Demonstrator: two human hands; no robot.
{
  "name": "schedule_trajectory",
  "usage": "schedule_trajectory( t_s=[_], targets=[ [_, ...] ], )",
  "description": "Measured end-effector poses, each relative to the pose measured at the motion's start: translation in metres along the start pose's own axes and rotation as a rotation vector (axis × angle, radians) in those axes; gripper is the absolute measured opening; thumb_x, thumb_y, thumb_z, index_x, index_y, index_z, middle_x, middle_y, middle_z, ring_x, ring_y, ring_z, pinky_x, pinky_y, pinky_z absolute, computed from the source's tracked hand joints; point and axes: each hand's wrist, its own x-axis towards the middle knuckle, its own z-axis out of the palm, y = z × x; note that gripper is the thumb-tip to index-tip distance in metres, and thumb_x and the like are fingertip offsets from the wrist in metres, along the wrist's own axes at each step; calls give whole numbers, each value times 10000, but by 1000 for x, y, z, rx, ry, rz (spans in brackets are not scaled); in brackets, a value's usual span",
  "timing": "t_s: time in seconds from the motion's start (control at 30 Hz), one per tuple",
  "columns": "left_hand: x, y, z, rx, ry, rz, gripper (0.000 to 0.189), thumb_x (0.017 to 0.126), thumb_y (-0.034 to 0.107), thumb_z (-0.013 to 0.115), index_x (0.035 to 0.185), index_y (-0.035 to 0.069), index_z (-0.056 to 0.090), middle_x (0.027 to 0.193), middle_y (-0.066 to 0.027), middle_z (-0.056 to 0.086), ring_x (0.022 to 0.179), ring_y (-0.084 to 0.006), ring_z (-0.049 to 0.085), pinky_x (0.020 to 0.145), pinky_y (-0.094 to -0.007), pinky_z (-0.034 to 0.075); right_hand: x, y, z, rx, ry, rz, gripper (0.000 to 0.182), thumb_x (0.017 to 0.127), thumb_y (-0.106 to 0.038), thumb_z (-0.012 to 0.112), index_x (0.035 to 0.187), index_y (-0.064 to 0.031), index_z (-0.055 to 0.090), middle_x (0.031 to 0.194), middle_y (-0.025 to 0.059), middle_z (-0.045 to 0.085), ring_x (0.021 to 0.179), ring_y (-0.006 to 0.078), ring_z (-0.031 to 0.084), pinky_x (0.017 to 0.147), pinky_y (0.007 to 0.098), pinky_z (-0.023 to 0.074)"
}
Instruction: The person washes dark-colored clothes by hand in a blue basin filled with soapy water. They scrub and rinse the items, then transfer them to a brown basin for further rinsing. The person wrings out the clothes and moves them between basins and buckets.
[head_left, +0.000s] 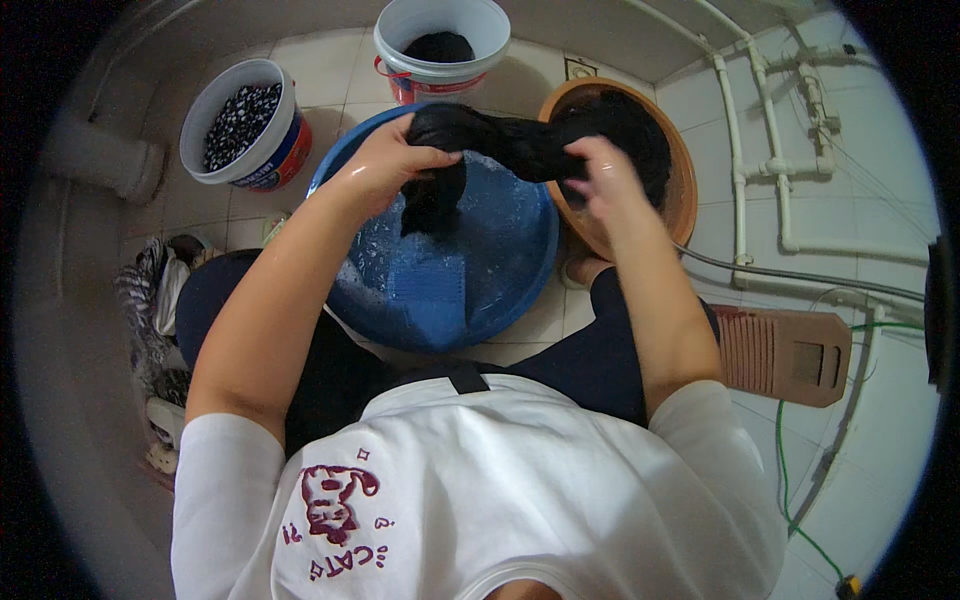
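Observation:
A wet-looking black cloth (517, 142) stretches between my hands above a blue plastic basin (551, 277). My left hand (390, 165) grips one end, its thumb across the front, and a loose tail of the cloth hangs down towards the basin. My right hand (604, 172), slightly blurred, pinches the other part near the rim of an orange-brown basin (682, 217). Dark fabric (630, 135) fills that second basin, and where it parts from the held cloth I cannot tell. Sudsy water and a blue ribbed washboard (427, 292) lie in the blue basin.
A white bucket (195, 127) of black-and-white patterned fabric stands at the left. Another bucket (442, 71) behind the blue basin has dark fabric inside. A brown washboard (780, 356) leans by white wall pipes (739, 172) at the right, near a grey hose (802, 271).

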Motion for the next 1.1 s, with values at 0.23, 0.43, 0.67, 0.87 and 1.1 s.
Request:
schedule_trajectory(
  t_s=[0.23, 0.43, 0.67, 0.87, 1.1],
  targets=[
    [-42, 21, 39, -140, -228, 81, 571, 575, -94, 637, 1114, 16, 487, 1050, -91, 565, 973, -199, 539, 896, -333, 396, -21, 39, 59, 658, -624, 555, 522, 816, -486, 419, 1055, -35, 527, 1102, 150, 517, 1018, 323, 497, 866, 478, 401],
    [-46, 15, 30, -418, -453, -9, 469, 625, 99, 700, 1057, 60, 522, 1038, -66, 549, 988, -186, 509, 890, -337, 386, -38, 17, 72, 724, -804, 356, 508, 847, -468, 365, 1056, -38, 539, 1074, 148, 551, 997, 281, 526, 895, 427, 397],
    [-14, 21, -4, -550, 168, 177, 536, 736, 329, 644, 1159, 97, 410, 1118, -85, 495, 1075, -246, 451, 903, -418, 365, -61, -7, 91, 947, -689, 345, 475, 769, -399, 447, 1125, -91, 515, 1140, 113, 527, 1031, 290, 512, 912, 466, 378],
    [-17, -9, 17, -803, 92, -189, 537, 772, 495, 537, 1138, 104, 490, 1153, -135, 507, 1070, -263, 485, 920, -413, 373, -76, 8, 98, 966, -829, 507, 446, 797, -421, 373, 1115, -149, 528, 1133, 72, 536, 1040, 256, 504, 920, 421, 370],
    [-12, 7, 10, -546, 44, 93, 318, 759, 235, 577, 1023, 67, 517, 1000, -138, 563, 932, -265, 549, 840, -381, 438, -65, 41, 94, 904, -793, 613, 555, 823, -503, 300, 1239, -153, 406, 1246, 82, 439, 1128, 243, 430, 972, 414, 313]
  ],
)
